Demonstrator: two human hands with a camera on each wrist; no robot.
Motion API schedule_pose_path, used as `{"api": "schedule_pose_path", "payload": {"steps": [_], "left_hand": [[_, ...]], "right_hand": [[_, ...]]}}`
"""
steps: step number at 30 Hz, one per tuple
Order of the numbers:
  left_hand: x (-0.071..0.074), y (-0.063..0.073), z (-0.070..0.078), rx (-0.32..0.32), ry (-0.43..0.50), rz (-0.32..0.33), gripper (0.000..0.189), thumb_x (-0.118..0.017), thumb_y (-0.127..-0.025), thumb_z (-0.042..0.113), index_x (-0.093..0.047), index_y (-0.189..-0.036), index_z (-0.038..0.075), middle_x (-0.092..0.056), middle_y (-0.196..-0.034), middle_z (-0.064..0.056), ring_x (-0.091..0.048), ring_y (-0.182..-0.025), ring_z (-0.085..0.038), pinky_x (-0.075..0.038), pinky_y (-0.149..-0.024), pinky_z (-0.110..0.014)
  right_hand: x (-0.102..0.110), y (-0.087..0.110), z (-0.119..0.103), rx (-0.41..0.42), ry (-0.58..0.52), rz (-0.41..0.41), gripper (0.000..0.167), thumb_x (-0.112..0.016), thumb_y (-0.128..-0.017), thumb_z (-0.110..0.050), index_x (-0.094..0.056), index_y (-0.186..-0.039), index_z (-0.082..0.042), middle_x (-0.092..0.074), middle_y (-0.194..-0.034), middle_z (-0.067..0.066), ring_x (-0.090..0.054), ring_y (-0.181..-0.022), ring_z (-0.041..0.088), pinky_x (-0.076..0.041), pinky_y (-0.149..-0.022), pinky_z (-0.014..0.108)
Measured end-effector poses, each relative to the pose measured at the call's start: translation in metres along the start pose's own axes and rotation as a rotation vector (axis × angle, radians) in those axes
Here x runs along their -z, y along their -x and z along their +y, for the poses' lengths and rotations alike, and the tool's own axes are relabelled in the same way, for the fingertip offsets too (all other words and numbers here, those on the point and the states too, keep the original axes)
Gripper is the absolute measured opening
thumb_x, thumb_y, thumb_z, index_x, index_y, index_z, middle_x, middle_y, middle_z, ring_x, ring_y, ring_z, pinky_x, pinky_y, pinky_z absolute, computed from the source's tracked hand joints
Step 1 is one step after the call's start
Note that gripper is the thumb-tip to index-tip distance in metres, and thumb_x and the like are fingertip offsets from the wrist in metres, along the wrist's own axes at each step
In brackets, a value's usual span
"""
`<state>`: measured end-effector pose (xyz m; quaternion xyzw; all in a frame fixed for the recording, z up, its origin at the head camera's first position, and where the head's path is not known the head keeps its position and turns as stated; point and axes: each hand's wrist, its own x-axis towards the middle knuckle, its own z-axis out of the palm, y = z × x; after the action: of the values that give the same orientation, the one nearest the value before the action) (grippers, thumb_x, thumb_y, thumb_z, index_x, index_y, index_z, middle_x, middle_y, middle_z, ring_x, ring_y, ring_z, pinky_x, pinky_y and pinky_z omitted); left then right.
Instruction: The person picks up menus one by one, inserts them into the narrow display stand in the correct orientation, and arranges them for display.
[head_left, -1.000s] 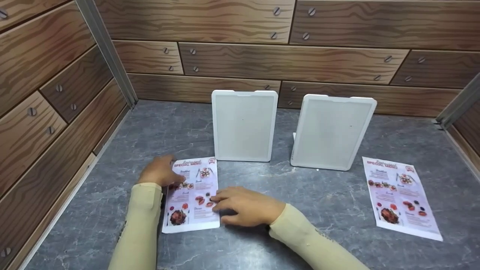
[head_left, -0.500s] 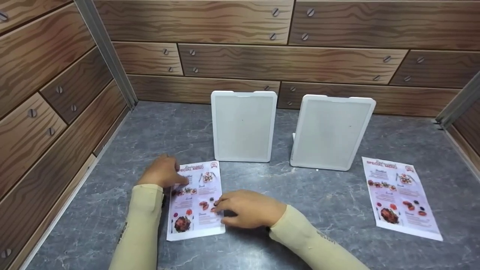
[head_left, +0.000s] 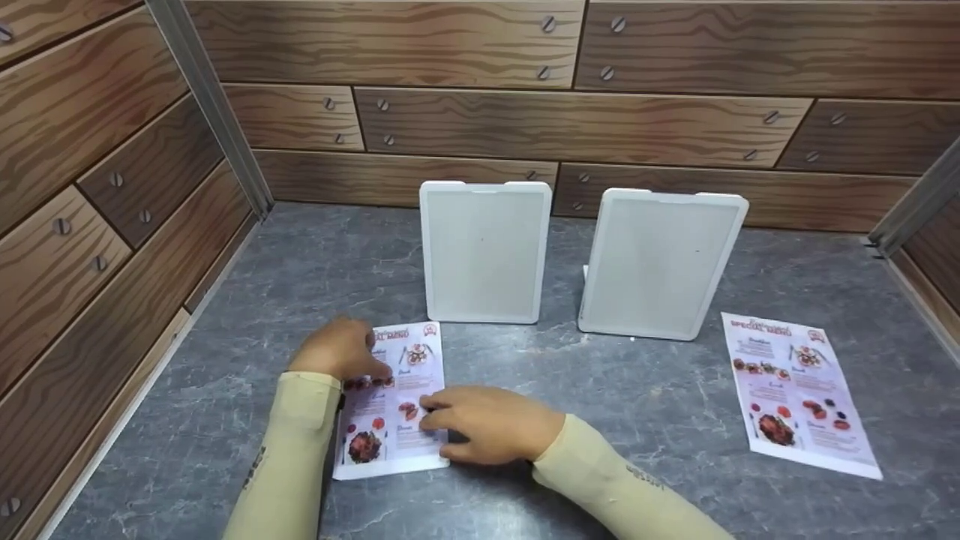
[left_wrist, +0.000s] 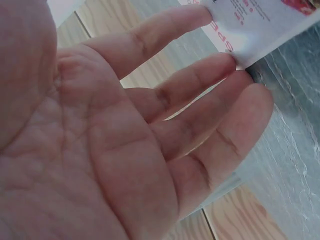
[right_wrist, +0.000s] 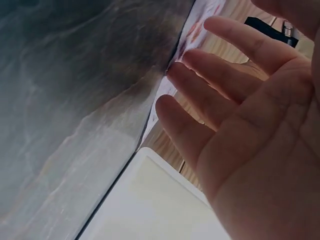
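A printed menu sheet (head_left: 409, 382) lies flat on the grey table, its title at the far end. My left hand (head_left: 341, 349) lies across the sheet's upper left part and hides the start of the title. In the left wrist view, the loosely extended fingers of that hand (left_wrist: 165, 110) reach the paper's corner. Over the sheet's right edge, low down, rest the fingertips of my right hand (head_left: 495, 425). The right wrist view shows these fingers (right_wrist: 190, 120) extended and spread, right at the paper's edge.
Two white display stands with blank faces stand upright behind: the left stand (head_left: 484, 255) just beyond the sheet, the right stand (head_left: 664, 262) tilted. A second menu sheet (head_left: 802, 397) lies at the right. Wood-patterned walls (head_left: 480, 120) enclose the table (head_left: 630, 405).
The menu sheet has slid slightly right and toward me, its top edge now just below the left stand. My left hand has moved right, further over the sheet; the right hand has shifted slightly nearer.
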<state>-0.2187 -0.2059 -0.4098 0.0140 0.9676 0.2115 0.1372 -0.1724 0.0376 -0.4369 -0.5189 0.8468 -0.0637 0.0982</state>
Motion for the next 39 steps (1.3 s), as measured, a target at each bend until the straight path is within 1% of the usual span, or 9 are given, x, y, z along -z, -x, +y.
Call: {"api": "schedule_pose_path", "payload": {"steps": [6,13,15,17,21,25,28,33,39], "left_hand": [[0.000,-0.001,0.000,0.003,0.019,-0.022,0.040,-0.089,-0.076,0.029,-0.069,-0.099,0.003,-0.065,-0.086,-0.008,-0.061,-0.071,-0.023,-0.049,-0.059,-0.035],[0.000,0.002,0.013,0.008,0.019,-0.060,0.046,-0.085,-0.082,0.036,-0.074,-0.112,0.002,-0.070,-0.090,-0.007,-0.065,-0.075,-0.022,-0.055,-0.068,-0.039],[-0.002,0.003,0.018,-0.002,0.004,-0.062,0.042,-0.085,-0.082,0.036,-0.075,-0.107,0.004,-0.070,-0.086,-0.005,-0.064,-0.073,-0.021,-0.054,-0.066,-0.037],[-0.004,0.003,0.024,-0.019,-0.011,-0.056,0.034,-0.085,-0.080,0.035,-0.075,-0.094,0.006,-0.068,-0.079,-0.004,-0.061,-0.068,-0.020,-0.051,-0.060,-0.034],[-0.012,0.002,0.032,-0.063,-0.048,-0.032,0.030,-0.089,-0.075,0.031,-0.067,-0.075,0.010,-0.062,-0.071,-0.003,-0.054,-0.062,-0.018,-0.043,-0.054,-0.031],[-0.019,0.001,0.037,-0.119,-0.065,-0.006,0.043,-0.094,-0.069,0.027,-0.073,-0.100,0.004,-0.068,-0.098,-0.011,-0.063,-0.083,-0.026,-0.055,-0.073,-0.041],[-0.024,0.002,0.040,-0.154,-0.086,0.014,0.067,-0.097,-0.065,0.024,-0.070,-0.123,0.003,-0.062,-0.121,-0.018,-0.060,-0.108,-0.035,-0.053,-0.094,-0.052],[-0.033,0.002,0.045,-0.203,-0.131,0.044,0.074,-0.099,-0.062,0.022,-0.066,-0.124,0.001,-0.059,-0.119,-0.020,-0.053,-0.116,-0.039,-0.048,-0.100,-0.055],[-0.043,0.006,0.056,-0.263,-0.149,0.060,0.071,-0.099,-0.064,0.021,-0.067,-0.124,0.002,-0.062,-0.116,-0.018,-0.058,-0.114,-0.039,-0.049,-0.100,-0.054]], "right_hand": [[0.003,0.000,0.002,-0.002,0.005,-0.003,0.036,-0.068,-0.100,-0.030,-0.069,-0.133,-0.015,-0.058,-0.148,0.008,-0.056,-0.134,0.022,-0.040,-0.115,0.033],[0.012,0.005,0.006,-0.017,-0.049,0.003,0.026,-0.066,-0.101,-0.025,-0.075,-0.123,-0.014,-0.070,-0.126,0.004,-0.066,-0.113,0.017,-0.051,-0.101,0.031],[0.014,0.006,0.007,-0.023,-0.057,0.011,0.027,-0.067,-0.101,-0.024,-0.075,-0.124,-0.013,-0.071,-0.117,0.003,-0.067,-0.103,0.015,-0.053,-0.095,0.030],[0.015,0.007,0.008,-0.038,-0.067,0.014,0.029,-0.067,-0.100,-0.024,-0.075,-0.125,-0.013,-0.072,-0.112,0.002,-0.067,-0.097,0.014,-0.054,-0.090,0.030],[0.018,0.009,0.010,-0.068,-0.095,0.005,0.029,-0.068,-0.099,-0.024,-0.075,-0.125,-0.012,-0.073,-0.113,0.002,-0.068,-0.100,0.015,-0.055,-0.092,0.032],[0.021,0.013,0.013,-0.079,-0.106,-0.008,0.023,-0.069,-0.099,-0.024,-0.077,-0.117,-0.011,-0.074,-0.107,0.002,-0.068,-0.096,0.015,-0.055,-0.089,0.032],[0.022,0.017,0.015,-0.064,-0.108,-0.003,0.020,-0.069,-0.099,-0.023,-0.077,-0.112,-0.010,-0.074,-0.101,0.002,-0.068,-0.092,0.015,-0.055,-0.086,0.032],[0.022,0.027,0.019,-0.054,-0.137,0.010,0.021,-0.070,-0.099,-0.022,-0.077,-0.114,-0.009,-0.075,-0.103,0.003,-0.069,-0.092,0.015,-0.055,-0.086,0.031],[0.019,0.047,0.028,-0.065,-0.240,0.014,0.025,-0.070,-0.100,-0.023,-0.076,-0.118,-0.008,-0.075,-0.106,0.003,-0.069,-0.094,0.014,-0.055,-0.088,0.029]]}}
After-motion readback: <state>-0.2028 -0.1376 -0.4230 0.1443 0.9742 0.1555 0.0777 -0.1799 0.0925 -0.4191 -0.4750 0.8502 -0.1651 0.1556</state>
